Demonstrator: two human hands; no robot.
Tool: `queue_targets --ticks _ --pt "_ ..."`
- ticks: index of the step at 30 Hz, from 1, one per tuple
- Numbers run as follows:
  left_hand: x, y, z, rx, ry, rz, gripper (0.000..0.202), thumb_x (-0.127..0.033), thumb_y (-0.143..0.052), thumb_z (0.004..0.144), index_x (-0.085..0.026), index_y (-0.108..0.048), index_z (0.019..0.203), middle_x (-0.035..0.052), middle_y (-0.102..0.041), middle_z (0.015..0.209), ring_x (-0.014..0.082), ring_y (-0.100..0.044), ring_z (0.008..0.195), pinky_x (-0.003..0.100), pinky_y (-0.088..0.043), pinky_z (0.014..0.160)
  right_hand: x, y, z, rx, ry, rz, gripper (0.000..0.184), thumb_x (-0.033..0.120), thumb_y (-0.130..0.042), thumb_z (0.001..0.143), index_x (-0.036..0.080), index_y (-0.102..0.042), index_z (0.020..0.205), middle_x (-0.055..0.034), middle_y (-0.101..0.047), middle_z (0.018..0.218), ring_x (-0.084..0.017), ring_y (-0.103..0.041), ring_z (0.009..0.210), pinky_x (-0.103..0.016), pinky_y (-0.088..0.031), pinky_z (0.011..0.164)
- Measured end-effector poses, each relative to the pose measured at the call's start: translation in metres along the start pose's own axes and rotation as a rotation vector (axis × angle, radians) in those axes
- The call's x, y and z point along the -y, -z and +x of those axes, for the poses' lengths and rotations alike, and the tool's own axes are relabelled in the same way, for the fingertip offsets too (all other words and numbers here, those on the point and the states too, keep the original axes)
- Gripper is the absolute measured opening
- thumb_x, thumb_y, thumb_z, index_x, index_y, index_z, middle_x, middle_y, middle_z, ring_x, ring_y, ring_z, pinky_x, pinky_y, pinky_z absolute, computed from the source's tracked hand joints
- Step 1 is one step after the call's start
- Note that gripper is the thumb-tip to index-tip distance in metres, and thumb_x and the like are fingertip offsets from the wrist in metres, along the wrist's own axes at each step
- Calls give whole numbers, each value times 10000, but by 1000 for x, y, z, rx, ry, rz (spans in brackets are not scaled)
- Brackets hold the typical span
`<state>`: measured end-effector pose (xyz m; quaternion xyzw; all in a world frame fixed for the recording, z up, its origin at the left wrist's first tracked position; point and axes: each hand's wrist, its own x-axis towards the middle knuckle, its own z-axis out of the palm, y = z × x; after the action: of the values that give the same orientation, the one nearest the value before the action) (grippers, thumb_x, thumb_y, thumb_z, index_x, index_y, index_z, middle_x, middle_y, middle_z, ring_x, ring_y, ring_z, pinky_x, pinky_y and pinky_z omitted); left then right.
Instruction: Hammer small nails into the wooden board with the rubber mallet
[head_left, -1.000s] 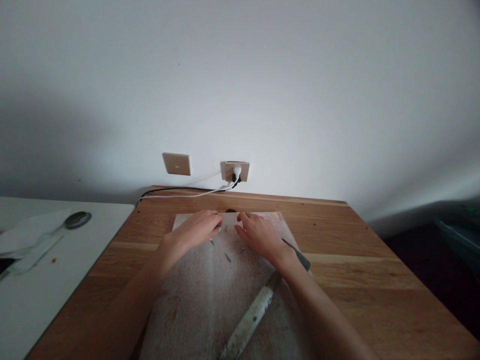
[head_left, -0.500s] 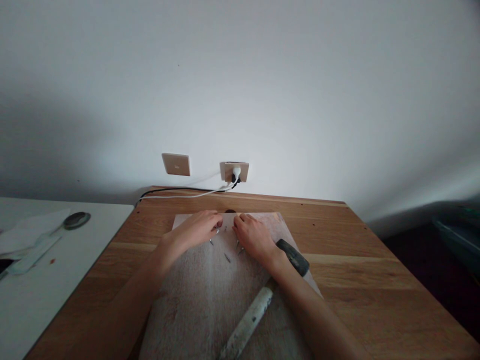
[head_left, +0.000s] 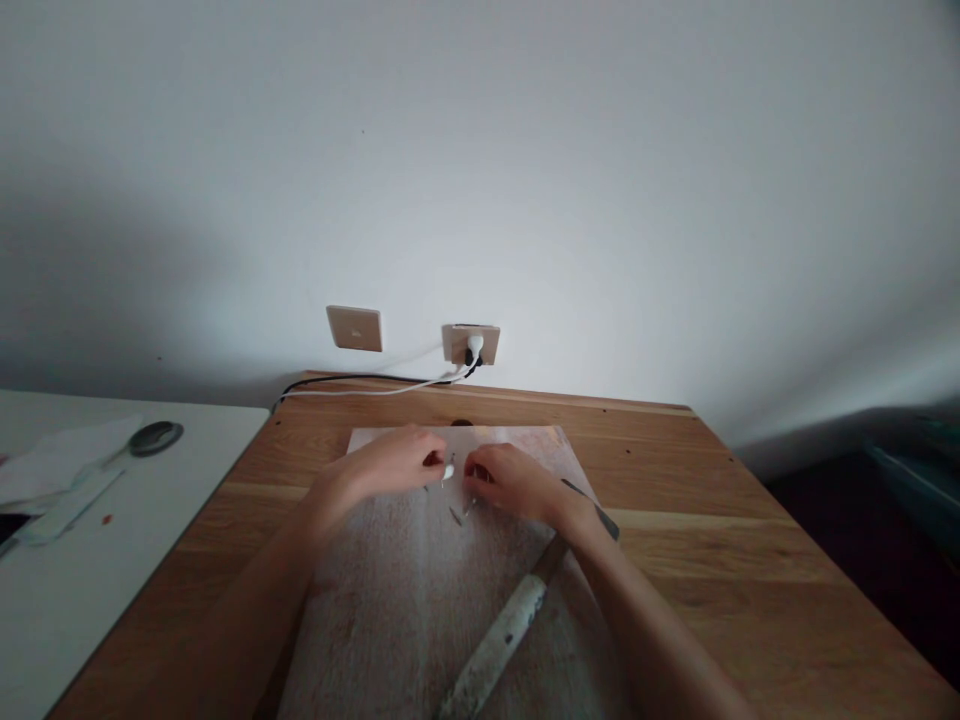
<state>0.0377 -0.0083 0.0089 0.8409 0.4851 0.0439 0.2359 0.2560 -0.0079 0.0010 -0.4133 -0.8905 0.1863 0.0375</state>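
Note:
My left hand is over the far part of a pale board, fingers closed in a pinch. At its fingertips is a small white piece with a thin pin below it, like a cable clip. Close beside it, my right hand has its fingers curled down near the board; what they grip, if anything, is hidden. A loose nail lies between the hands, and another thin nail shows beneath my right fingers. A hammer lies slantwise on the board, its dark head mostly behind my right forearm.
The board rests on a wooden table against a wall. A socket holds plugs, with a black and a white cable running left along the table's back edge. A white table at left bears papers and a grey ring-shaped object.
My left hand has moved slightly right and nearer, and the white piece shows more clearly. My right hand has drawn nearer to me, its fingers curling over the nails. The hammer stays put.

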Motion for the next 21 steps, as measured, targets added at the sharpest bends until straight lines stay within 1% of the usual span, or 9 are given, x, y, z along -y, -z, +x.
queue_targets --ticks 3,4,6,8,11,13,15,18,21 --pt "-5 2 -5 125 -14 -36 128 -175 -631 836 -195 -696 727 -12 -703 708 150 -603 641 271 -344 599 7 -15 8 -132 -83 -87 202 177 -572 1043 120 -723 1163 -152 -744 1106 -244 -690 993 -327 -500 855" --pt "-6 3 -6 143 -5 -27 108 -192 -655 826 -194 -701 729 -6 -714 721 154 -613 653 270 -352 606 10 -20 11 -163 -94 -116 223 174 -553 1052 112 -703 1205 -175 -724 1160 -271 -670 1067 -355 -500 903" --pt "-9 4 -7 131 23 0 107 -245 -678 837 -193 -709 748 13 -729 745 175 -636 681 277 -362 613 16 -28 15 -194 -89 -166 223 175 -544 1058 118 -705 1201 -186 -703 1191 -308 -627 1153 -398 -496 964" --pt "-8 6 -8 67 45 29 125 -283 -660 870 -194 -718 805 30 -734 763 199 -653 707 289 -372 622 19 -34 18 -203 -67 -202 202 181 -554 1057 137 -730 1146 -176 -704 1163 -319 -609 1155 -415 -500 980" --pt "-3 9 -8 -30 83 62 137 -282 -616 911 -199 -724 892 47 -746 820 229 -685 778 299 -413 676 18 -36 19 -218 -50 -236 182 142 -570 1041 146 -745 1091 -166 -706 1123 -308 -607 1117 -408 -513 961" --pt "1 11 -8 -42 117 71 137 -250 -593 916 -205 -720 892 52 -755 858 240 -701 821 304 -433 707 16 -37 19 -230 -37 -247 188 111 -569 1034 156 -748 1067 -153 -708 1101 -296 -604 1100 -396 -514 952" --pt "4 12 -8 -29 140 67 141 -207 -573 906 -207 -712 881 52 -762 872 241 -708 825 306 -441 711 14 -37 20 -238 -13 -249 199 97 -563 1033 168 -749 1054 -134 -711 1082 -284 -601 1083 -382 -511 951" --pt "9 10 -7 -24 129 61 149 -177 -561 891 -207 -707 900 55 -773 909 242 -720 846 306 -454 721 12 -37 19 -244 41 -240 211 68 -569 1022 173 -750 1043 -111 -712 1072 -272 -595 1077 -374 -504 969" --pt "15 7 -5 -35 101 60 176 -173 -553 883 -204 -710 956 73 -784 976 255 -730 915 316 -476 768 11 -37 18 -247 87 -221 214 38 -588 1001 169 -755 1029 -109 -713 1081 -268 -587 1077 -381 -501 984"
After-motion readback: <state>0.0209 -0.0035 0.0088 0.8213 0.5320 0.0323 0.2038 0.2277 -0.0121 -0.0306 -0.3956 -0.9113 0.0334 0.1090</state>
